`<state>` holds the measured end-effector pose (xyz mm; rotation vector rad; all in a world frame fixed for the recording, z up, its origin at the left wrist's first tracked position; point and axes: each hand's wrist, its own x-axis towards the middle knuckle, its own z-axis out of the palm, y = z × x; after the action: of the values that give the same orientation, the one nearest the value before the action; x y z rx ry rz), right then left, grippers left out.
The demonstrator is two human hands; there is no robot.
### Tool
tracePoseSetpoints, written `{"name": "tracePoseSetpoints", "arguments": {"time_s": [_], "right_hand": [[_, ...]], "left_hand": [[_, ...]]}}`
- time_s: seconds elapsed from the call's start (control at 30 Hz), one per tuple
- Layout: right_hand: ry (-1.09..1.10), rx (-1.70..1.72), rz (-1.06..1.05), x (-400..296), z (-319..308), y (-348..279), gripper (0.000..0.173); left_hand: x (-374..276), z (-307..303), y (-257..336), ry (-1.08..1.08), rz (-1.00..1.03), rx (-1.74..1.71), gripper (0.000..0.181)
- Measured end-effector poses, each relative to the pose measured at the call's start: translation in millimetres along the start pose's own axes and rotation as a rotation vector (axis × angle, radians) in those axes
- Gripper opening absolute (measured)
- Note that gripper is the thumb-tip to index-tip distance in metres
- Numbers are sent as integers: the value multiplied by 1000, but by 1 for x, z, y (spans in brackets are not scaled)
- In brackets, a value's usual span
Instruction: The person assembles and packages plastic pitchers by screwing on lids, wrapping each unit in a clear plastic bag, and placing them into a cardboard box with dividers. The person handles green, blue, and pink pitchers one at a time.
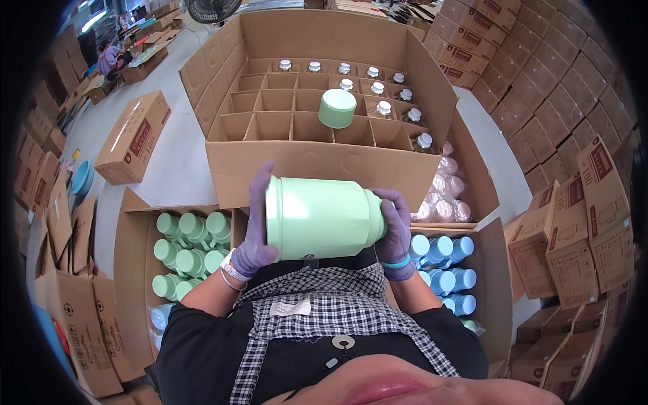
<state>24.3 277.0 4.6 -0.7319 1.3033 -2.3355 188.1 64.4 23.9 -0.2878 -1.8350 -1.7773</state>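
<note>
A light green flask body (319, 217) lies sideways in front of my chest, held between my two gloved hands. My left hand (255, 228) presses against its wide base, fingers pointing up. At the other end, my right hand (396, 228) is wrapped around the narrower neck. Beyond the flask stands an open cardboard carton (324, 159) with cardboard dividers. A light green cup-shaped lid (337, 109) rests upside-down or upright, I cannot tell which, on those dividers. Several bottles with white caps (383, 108) occupy compartments at the back and right.
Green handled cups (190, 260) fill a carton at left; blue handled cups (440, 248) fill one at right. Pink wrapped items (445, 200) lie behind the blue cups. Stacked cartons (562, 91) line the right side. A person (111, 58) sits far left, near a floor fan (212, 9).
</note>
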Motion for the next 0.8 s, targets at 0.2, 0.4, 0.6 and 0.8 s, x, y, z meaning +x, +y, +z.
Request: {"name": "tracePoseSetpoints", "arguments": {"time_s": [0.2, 0.4, 0.6, 0.8], "right_hand": [[-153, -486, -621, -6, 5, -27, 39], [-409, -649, -983, 7, 14, -58, 45], [-758, -662, -1198, 22, 32, -73, 41], [-253, -355, -492, 47, 2, 16, 38]], "left_hand": [[-4, 5, 9, 215, -99, -508, 115], [-6, -1, 16, 183, -181, -809, 92], [-19, -16, 12, 241, -435, -828, 63], [6, 7, 32, 344, -65, -130, 97]]}}
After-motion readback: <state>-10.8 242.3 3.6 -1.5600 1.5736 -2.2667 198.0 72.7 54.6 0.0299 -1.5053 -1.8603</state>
